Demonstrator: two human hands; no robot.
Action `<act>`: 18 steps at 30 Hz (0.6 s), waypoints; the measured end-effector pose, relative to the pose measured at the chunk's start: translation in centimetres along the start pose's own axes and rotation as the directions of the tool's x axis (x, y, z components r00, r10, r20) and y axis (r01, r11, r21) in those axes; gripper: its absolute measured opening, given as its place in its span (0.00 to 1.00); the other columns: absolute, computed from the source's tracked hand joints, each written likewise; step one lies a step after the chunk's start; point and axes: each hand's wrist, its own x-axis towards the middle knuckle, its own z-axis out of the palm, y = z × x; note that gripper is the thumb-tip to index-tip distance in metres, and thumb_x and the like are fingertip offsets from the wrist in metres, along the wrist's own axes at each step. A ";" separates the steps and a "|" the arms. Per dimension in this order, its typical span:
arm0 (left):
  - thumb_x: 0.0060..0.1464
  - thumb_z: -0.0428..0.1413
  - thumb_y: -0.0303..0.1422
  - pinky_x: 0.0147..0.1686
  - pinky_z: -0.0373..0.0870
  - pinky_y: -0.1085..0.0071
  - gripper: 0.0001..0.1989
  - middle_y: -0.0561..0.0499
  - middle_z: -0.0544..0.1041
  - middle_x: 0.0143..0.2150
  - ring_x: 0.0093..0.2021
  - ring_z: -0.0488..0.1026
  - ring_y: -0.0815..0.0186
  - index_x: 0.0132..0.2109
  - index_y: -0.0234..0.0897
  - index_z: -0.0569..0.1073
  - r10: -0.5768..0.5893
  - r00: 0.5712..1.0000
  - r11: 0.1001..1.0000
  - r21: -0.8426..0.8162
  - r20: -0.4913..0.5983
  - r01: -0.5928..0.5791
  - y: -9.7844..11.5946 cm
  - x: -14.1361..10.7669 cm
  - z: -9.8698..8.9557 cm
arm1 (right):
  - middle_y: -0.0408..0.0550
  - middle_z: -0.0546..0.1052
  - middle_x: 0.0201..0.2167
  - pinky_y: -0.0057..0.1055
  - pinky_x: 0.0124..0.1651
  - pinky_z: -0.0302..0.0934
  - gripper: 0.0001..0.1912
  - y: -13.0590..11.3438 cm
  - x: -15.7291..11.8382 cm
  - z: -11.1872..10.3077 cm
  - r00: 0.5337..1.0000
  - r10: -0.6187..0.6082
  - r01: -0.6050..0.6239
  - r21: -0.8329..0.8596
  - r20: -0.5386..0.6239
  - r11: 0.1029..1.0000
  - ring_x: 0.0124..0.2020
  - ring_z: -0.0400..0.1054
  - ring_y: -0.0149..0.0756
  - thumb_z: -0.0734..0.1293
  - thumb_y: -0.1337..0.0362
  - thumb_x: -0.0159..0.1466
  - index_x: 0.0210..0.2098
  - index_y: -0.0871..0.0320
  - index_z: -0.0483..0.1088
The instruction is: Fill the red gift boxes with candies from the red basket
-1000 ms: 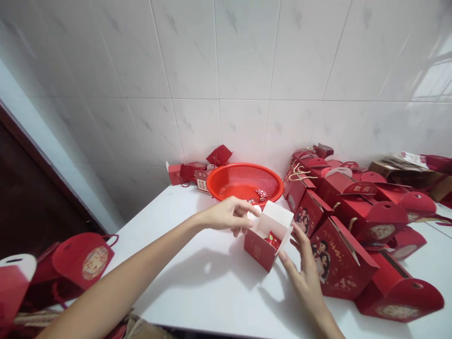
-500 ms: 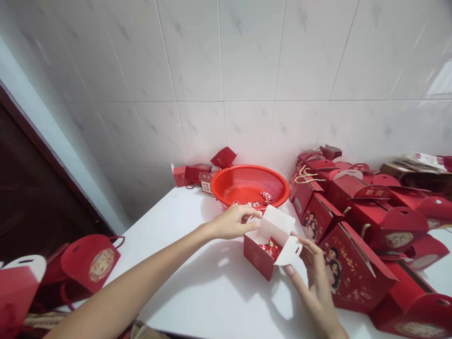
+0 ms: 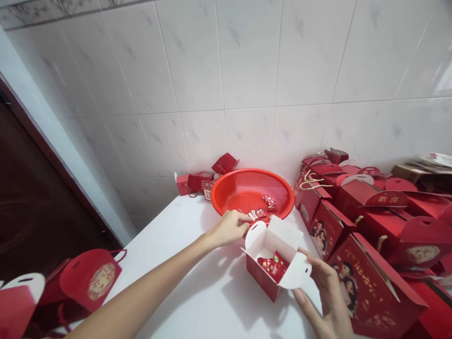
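A small red gift box [image 3: 262, 275] with a white inside stands on the white table, its top flaps spread. Red candy packets [image 3: 275, 265] lie in it. My right hand [image 3: 323, 287] holds the box by its right flap, thumb in front and fingers behind. At the near rim of a red plastic colander [image 3: 252, 173] is my left hand [image 3: 230, 229], fingers bent and thumb slightly apart from the index finger. Its index fingertip is close to small wrapped candies [image 3: 259, 213] in the colander. I see nothing held in it; part of its grip is hidden.
Many closed red gift boxes [image 3: 374, 287] crowd the right side. Two more boxes [image 3: 90, 273] are at the lower left, and small red boxes [image 3: 197, 181] sit behind the colander against the tiled wall [image 3: 247, 127]. A stack of papers [image 3: 434, 162] rests at the far right.
My left hand has moved from above the box's left flap to the colander's near rim. More of the packets inside the box now shows. The view has shifted slightly.
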 end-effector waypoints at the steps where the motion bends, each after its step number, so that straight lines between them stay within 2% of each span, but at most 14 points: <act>1: 0.56 0.54 0.34 0.33 0.69 0.72 0.14 0.50 0.82 0.33 0.35 0.76 0.60 0.40 0.34 0.83 0.005 1.000 1.000 -0.002 0.019 -0.005 0.0 0.0 0.3 | 0.57 0.67 0.65 0.41 0.58 0.68 0.29 0.1 0.0 0.0 1.000 0.001 -0.001 0.001 0.000 1.000 0.61 0.68 0.52 0.72 0.54 0.63 0.60 0.49 0.62; 5: 0.57 0.55 0.39 0.31 0.66 0.74 0.17 0.51 0.81 0.33 0.34 0.74 0.61 0.44 0.32 0.83 0.001 0.994 0.999 -0.054 0.107 0.005 0.3 0.0 1.0 | 0.57 0.67 0.65 0.39 0.59 0.67 0.27 -0.6 -0.3 0.5 0.999 0.034 -0.033 0.019 -0.028 0.999 0.62 0.67 0.49 0.71 0.52 0.64 0.59 0.50 0.61; 11: 0.58 0.54 0.38 0.36 0.67 0.73 0.18 0.49 0.81 0.40 0.40 0.74 0.59 0.51 0.34 0.80 0.099 0.981 0.984 -0.166 0.168 -0.071 0.5 0.0 1.1 | 0.56 0.69 0.63 0.37 0.59 0.66 0.25 -2.3 -0.3 1.3 0.996 0.018 -0.015 0.035 -0.089 0.999 0.60 0.68 0.49 0.68 0.49 0.65 0.57 0.50 0.63; 14: 0.57 0.53 0.34 0.35 0.65 0.74 0.14 0.50 0.78 0.36 0.38 0.73 0.62 0.45 0.33 0.80 0.155 0.973 0.982 -0.132 0.168 -0.134 0.1 -0.2 1.5 | 0.55 0.69 0.62 0.35 0.58 0.67 0.25 -2.1 -0.3 1.1 0.997 0.023 -0.021 0.028 -0.078 0.999 0.60 0.68 0.48 0.68 0.48 0.65 0.57 0.50 0.63; 18: 0.44 0.57 0.30 0.28 0.58 0.76 0.05 0.55 0.68 0.25 0.29 0.65 0.68 0.30 0.31 0.73 0.241 0.960 0.970 -0.015 0.140 -0.241 -1.2 -0.1 2.4 | 0.56 0.70 0.62 0.35 0.60 0.65 0.25 -1.8 -0.3 1.0 0.998 -0.006 0.007 0.021 -0.064 1.000 0.60 0.68 0.48 0.67 0.48 0.66 0.58 0.51 0.62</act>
